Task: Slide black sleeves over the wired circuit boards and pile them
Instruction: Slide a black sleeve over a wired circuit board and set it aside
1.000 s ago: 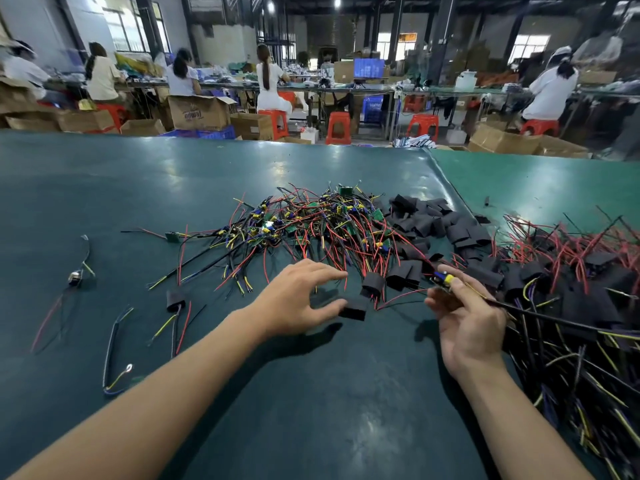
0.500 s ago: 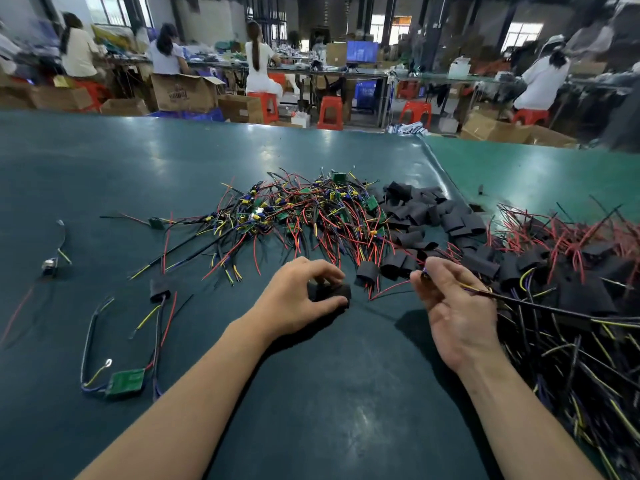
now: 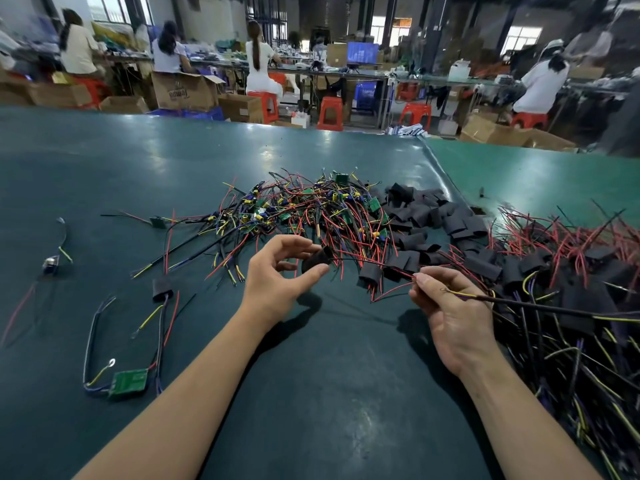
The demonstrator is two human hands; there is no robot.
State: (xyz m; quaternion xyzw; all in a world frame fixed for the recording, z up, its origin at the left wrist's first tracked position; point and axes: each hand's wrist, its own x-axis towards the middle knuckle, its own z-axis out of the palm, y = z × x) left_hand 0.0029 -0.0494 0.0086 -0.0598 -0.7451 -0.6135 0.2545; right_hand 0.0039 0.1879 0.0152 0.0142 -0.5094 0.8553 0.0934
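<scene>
The left hand [image 3: 277, 271] has lifted one black sleeve [image 3: 314, 262] off the worktop [image 3: 329, 393], pinching it near the heap's front. The right hand [image 3: 446, 306] still pinches the wire bundle [image 3: 512, 299]. Threading can begin.

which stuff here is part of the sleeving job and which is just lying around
In the job:
left hand pinching a black sleeve
right hand pinching wires
pile of unsleeved boards
loose sleeves
finished pile

Lying about:
green board with wires
small part on a wire
cardboard boxes
red stools
</scene>
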